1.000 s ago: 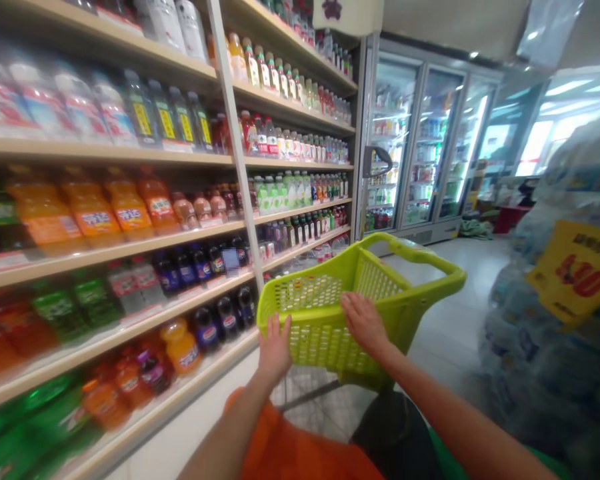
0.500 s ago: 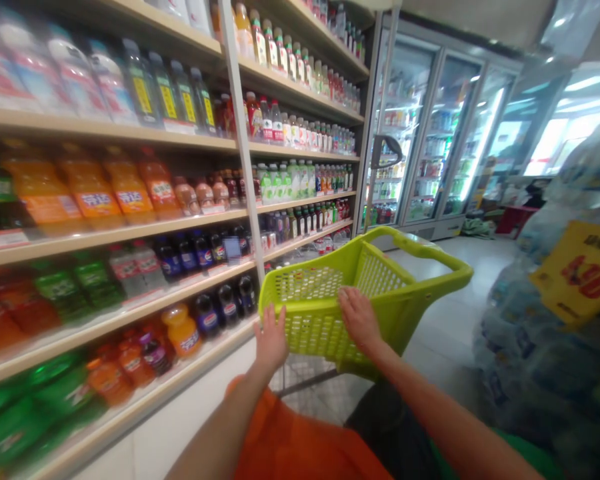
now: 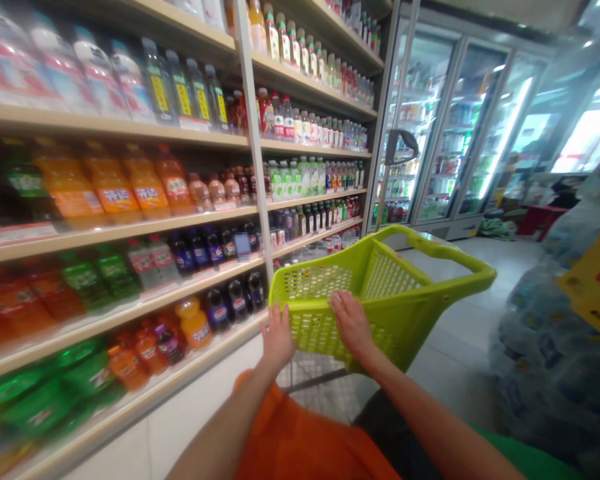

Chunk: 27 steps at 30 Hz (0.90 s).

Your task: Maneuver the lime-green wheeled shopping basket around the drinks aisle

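Note:
A lime-green plastic shopping cart [image 3: 413, 320] with a perforated basket stands in front of me, its looped handle at the far right end. My left hand [image 3: 279, 339] grips the rim at the basket's near left corner, with its fingertips over the edge. Farther right along the same near rim, my right hand [image 3: 353, 327] is hooked over the top edge. The parts of both hands inside the basket are partly hidden. No goods show in the visible part of the basket.
Shelves [image 3: 220, 270] packed with drink bottles run along the left, close to the cart. Glass-door fridges [image 3: 430, 133] stand at the back. On the right rises a stack of wrapped bottles [image 3: 540, 320] with a yellow sign [image 3: 597, 280]. Pale tiled floor [image 3: 450, 353] lies between.
My right hand has slid left along the rim, closer to my left hand. The shelves, fridges and cart all sit farther right in view; my left hand stays at its corner.

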Tool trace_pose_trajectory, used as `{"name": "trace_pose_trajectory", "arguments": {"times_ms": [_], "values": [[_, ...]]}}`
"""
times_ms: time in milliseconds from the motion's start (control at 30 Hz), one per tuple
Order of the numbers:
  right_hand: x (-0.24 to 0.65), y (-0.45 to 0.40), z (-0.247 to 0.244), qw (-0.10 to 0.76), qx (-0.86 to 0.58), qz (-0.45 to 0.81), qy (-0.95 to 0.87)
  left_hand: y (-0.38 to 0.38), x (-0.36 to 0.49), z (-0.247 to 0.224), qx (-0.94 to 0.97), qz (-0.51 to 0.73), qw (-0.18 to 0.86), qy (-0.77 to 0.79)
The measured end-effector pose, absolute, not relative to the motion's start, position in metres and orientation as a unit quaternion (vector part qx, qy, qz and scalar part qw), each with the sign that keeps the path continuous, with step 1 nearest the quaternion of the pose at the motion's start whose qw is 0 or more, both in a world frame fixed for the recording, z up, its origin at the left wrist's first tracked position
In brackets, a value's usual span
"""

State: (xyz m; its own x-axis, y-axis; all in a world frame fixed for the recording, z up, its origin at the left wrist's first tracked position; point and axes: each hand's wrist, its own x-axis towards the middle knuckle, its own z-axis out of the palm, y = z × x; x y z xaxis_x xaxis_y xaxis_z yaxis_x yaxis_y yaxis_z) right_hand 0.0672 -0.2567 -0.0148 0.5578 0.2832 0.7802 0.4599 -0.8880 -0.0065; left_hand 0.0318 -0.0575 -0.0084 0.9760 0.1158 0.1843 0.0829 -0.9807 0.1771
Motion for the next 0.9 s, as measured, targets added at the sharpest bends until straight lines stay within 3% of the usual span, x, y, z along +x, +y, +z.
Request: {"name": "trace_pose_trajectory", "arguments": {"times_ms": [167,333,533,700,900], "values": [[0.065,-0.212,-0.016,0.151,-0.886,-0.332,-0.284,-0.083,0.029,0.013,0.967,0.131,0.205,-0.068],[0.068,-0.236,-0.015,0.186,-0.863,-0.319,-0.344,-0.112,0.037,0.025,0.939,0.136,0.288,-0.131],[0.066,-0.268,-0.012,0.095,-0.874,-0.415,-0.235,-0.124,0.052,0.013,0.952,0.218,0.193,-0.092],[0.057,-0.263,-0.007,0.006,-0.91,-0.351,-0.219,-0.08,0.05,-0.005,0.947,0.271,0.135,-0.105],[0.055,-0.247,0.001,-0.012,-0.937,-0.292,-0.193,-0.03,0.042,-0.014,0.945,0.297,0.135,0.01]]}}
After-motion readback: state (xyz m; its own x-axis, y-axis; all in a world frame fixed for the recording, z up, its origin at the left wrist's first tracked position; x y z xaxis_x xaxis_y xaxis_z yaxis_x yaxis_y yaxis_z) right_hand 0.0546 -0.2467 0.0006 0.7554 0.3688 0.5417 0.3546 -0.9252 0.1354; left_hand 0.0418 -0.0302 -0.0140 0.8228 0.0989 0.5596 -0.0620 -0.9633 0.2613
